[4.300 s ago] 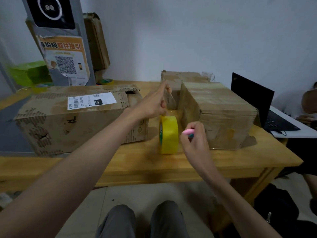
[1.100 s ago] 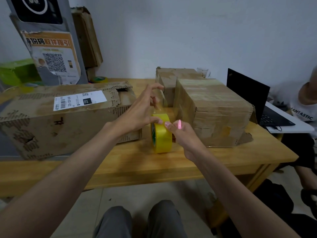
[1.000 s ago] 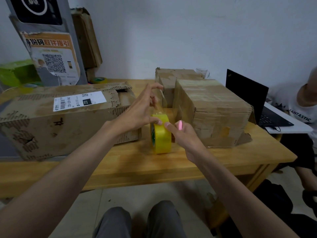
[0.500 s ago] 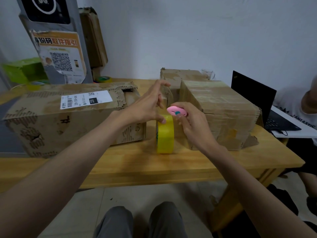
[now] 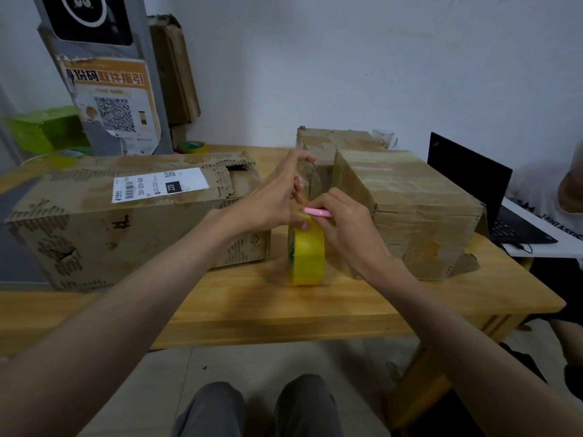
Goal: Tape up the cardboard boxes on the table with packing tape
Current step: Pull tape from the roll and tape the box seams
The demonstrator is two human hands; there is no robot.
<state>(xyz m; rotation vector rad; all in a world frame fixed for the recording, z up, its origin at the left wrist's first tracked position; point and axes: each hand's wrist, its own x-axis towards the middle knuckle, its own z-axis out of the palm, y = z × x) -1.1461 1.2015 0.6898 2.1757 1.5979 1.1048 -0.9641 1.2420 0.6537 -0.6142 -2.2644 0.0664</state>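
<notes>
centrally, a yellow tape roll stands on edge on the wooden table, in the gap between 2 cardboard boxes. left hand: thumb pressing the top of the roll, upper fingers pinching a pulled-up strip of clear tape that rises from the roll. right hand: fingers curled round a small pink cutter, held flat just above the roll at the base of the strip; blade not discernible. long box to the left, lying lengthwise, white shipping label on top, torn flap at its right end. taped box to the right, just beside the roll; a smaller box behind it. open black laptop at far right on a white surface. second tape roll at the table's back edge, near a qr-code poster.
</notes>
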